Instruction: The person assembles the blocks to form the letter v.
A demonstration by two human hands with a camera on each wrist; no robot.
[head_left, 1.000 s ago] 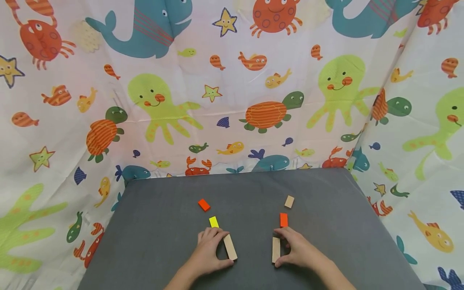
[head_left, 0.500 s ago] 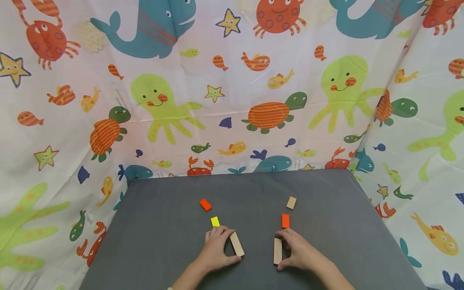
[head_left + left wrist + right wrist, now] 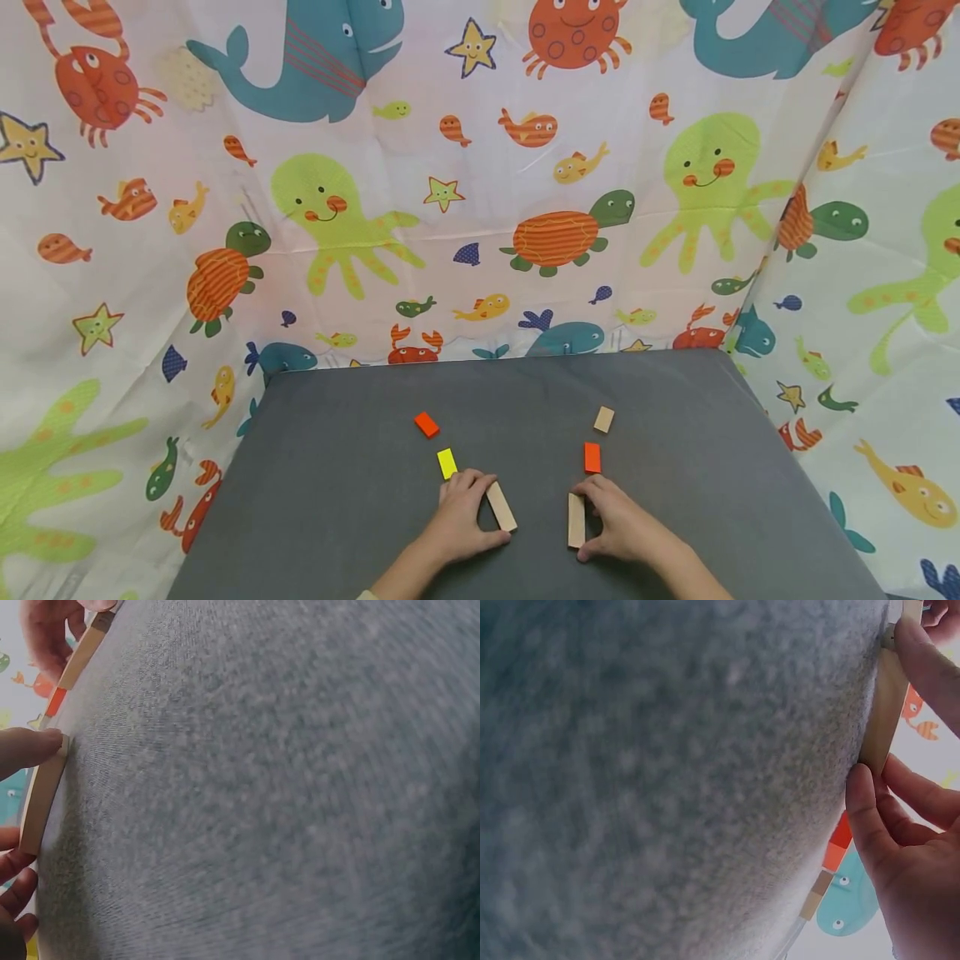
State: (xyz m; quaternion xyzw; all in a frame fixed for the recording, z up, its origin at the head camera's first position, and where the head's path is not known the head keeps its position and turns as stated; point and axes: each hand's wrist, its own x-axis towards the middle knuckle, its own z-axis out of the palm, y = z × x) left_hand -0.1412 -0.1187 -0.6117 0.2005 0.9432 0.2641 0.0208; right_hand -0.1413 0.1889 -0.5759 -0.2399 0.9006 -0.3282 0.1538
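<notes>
My left hand [image 3: 465, 518] grips a long plain wooden block [image 3: 502, 507] by its two ends, thumb at the near end and fingers at the far end. The block lies slightly slanted on the grey table. To its right, my right hand [image 3: 621, 518] holds a second long wooden block [image 3: 576, 521] the same way, and this one points nearly straight away from me. A gap of table separates the two blocks. Just beyond the left fingers lies a yellow block [image 3: 447, 463]. A red block [image 3: 592, 457] lies just beyond the right hand.
Farther back on the grey table [image 3: 360, 483] lie another red block [image 3: 427, 424] on the left and a short plain wooden block [image 3: 603, 419] on the right. A curtain [image 3: 465, 225] printed with sea animals hangs behind the table and along its sides.
My left hand has slid its wooden block to the right, closer to the other one, and more of the yellow block shows. The right hand stays in place with its block.
</notes>
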